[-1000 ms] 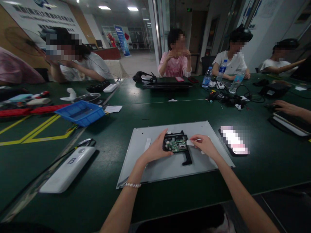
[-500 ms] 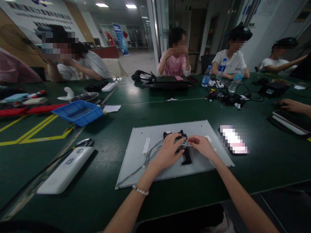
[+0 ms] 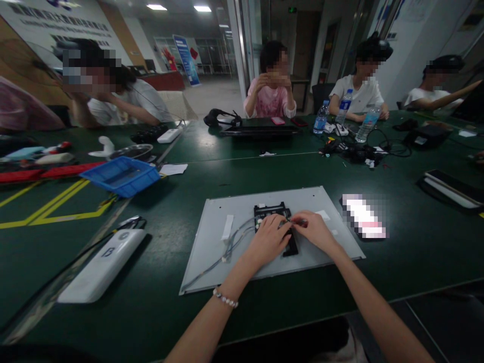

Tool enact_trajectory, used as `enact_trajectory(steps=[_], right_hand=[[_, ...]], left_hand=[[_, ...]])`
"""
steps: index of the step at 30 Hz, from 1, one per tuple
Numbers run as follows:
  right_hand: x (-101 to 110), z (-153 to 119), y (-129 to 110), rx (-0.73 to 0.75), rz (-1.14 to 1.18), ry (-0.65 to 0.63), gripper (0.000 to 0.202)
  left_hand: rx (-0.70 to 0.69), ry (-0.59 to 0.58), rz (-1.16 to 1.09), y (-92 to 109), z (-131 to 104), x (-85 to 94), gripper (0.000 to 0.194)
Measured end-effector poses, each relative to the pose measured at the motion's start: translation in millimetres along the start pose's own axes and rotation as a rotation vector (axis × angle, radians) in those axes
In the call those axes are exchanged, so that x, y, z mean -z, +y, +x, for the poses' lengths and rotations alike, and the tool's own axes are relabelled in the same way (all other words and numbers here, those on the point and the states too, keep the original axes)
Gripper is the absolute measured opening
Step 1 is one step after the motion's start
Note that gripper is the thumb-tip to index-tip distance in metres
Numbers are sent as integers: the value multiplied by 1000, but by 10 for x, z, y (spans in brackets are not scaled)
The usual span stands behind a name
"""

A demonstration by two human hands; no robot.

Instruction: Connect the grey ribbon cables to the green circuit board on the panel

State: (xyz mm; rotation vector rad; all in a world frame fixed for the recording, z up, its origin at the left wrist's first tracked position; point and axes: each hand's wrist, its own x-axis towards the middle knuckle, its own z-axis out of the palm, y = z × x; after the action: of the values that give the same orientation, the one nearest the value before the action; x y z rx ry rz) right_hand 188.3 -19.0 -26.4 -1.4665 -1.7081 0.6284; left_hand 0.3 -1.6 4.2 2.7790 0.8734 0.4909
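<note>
A thin grey panel [image 3: 212,214] lies flat on the dark green table, with a black plastic bracket [image 3: 260,207] on its middle. Grey cables [image 3: 235,242] run from the bracket across the panel's left side. My left hand [image 3: 270,236] bends over the bracket, fingers curled down and tips close to my right hand [image 3: 314,229]. The right thumb and fingertips pinch together at the bracket's right edge. What lies between the fingertips of either hand is too small and covered to make out. A beaded bracelet [image 3: 226,298] circles my left wrist.
A lit phone [image 3: 363,217] lies right of the panel. On the left are a white power bank [image 3: 104,264] with a cable and a blue tray [image 3: 124,176]. Bottles [image 3: 321,117] and tangled black cables [image 3: 353,151] stand farther back. Several people sit around the table.
My left hand has slid slightly down and right, its fingers more curled, uncovering more of the bracket's top. My right fingertips shifted slightly. Another person's hand at the far right has withdrawn from the black case.
</note>
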Motion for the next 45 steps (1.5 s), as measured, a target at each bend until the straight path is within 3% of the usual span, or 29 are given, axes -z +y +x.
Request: enact_trajectory(steps=[7,13,20,24,28,38,43,45], right_hand=[[19,-8,-2,45,-61,-6,16],[66,-9,14,33,-23,-7,19],[92,-24,41,5,-21,-16,19],[75,-28,62,24,-32,-47,23],[63,-27,83,24,-28,-60,27],[68,-25,86,-14,-7,-40,17],[164,-2,112,-66,1,102,15],[204,-5,106,-63,2,96,16]], left_hand=[[13,3,27,14,-11,-5,30],[60,51,-1,-7,2,18,43],[214,141,131,-378,101,190,32],[259,52,278,-597,164,200,26],[273,-18,370,-695,221,134,23],[240,-30,434,-693,365,157,19],[217,8,450,-650,533,246,20],[203,16,450,-636,622,248,20]])
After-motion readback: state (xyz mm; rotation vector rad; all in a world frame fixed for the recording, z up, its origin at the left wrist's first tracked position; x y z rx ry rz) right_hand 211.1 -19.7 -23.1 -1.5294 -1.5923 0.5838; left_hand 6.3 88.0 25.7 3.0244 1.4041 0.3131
